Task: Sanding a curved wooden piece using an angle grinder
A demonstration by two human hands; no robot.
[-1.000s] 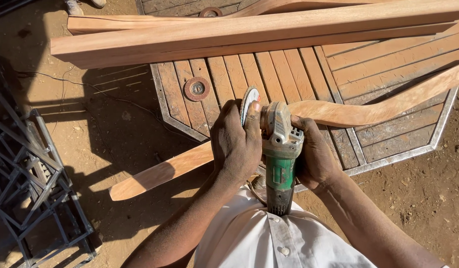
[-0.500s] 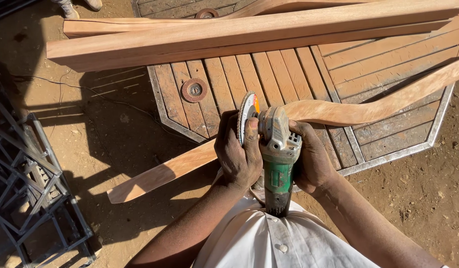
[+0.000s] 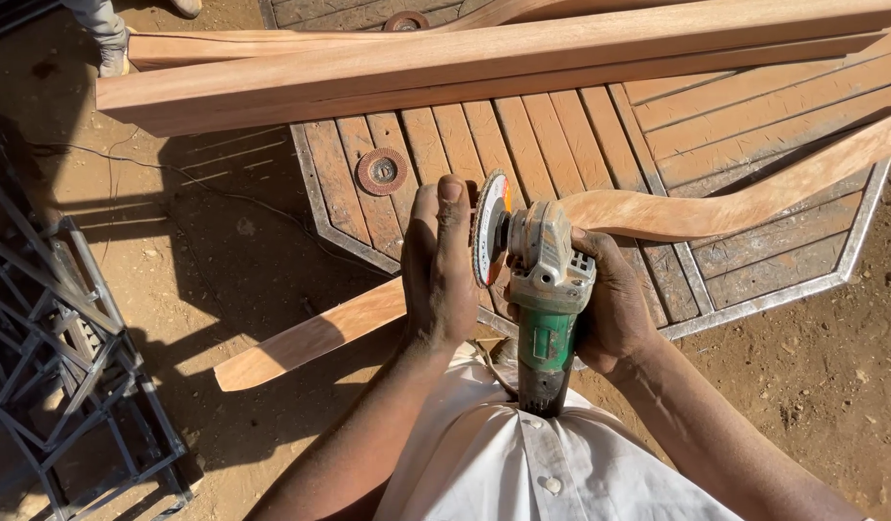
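A green and grey angle grinder [image 3: 545, 289] is in my right hand [image 3: 614, 309], which grips its body from the right side. Its disc [image 3: 489, 227] stands on edge, facing left. My left hand [image 3: 441, 270] lies flat with fingers together, beside the disc and pressing down on a long curved wooden piece [image 3: 696, 207]. That piece runs from lower left to upper right across a slatted octagonal wooden tabletop [image 3: 580, 125] lying on the ground.
Long straight timber planks [image 3: 445, 68] lie across the tabletop's far side. A spare round sanding disc [image 3: 382, 171] rests on the slats. A dark metal frame [image 3: 60, 357] stands at the left on the dirt. Another person's shoe [image 3: 113, 58] shows at top left.
My left hand has shifted from gripping near the grinder's disc to lying flat with fingers stretched along the curved piece. The view has moved slightly; the grinder stays in the same grip.
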